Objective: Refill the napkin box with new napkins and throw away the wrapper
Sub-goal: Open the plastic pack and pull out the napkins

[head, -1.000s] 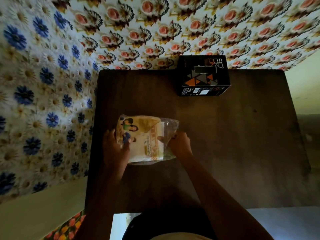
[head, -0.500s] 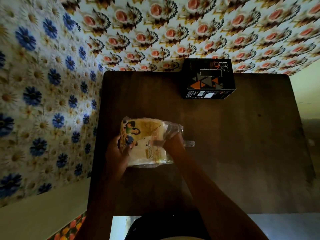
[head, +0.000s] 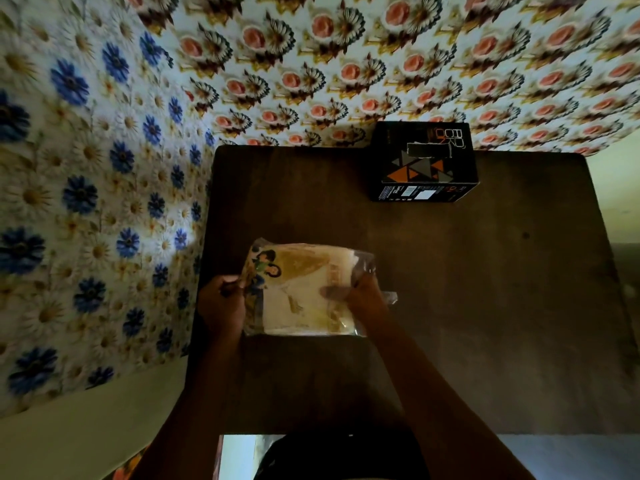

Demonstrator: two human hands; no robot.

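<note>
Plastic-wrapped napkin pack [head: 304, 292] sat gripped between my left hand [head: 221, 303] and right hand [head: 363, 299], fingers closed on both ends. I had lifted it slightly higher than before.

A pack of pale napkins [head: 304, 292] in a clear printed wrapper [head: 362, 268] sits mid-frame, slightly left of centre; its right end is loose, crinkled plastic. The black napkin box [head: 424, 164], patterned with orange and grey triangles, stands upright in the upper right of centre, well apart from the pack.
</note>
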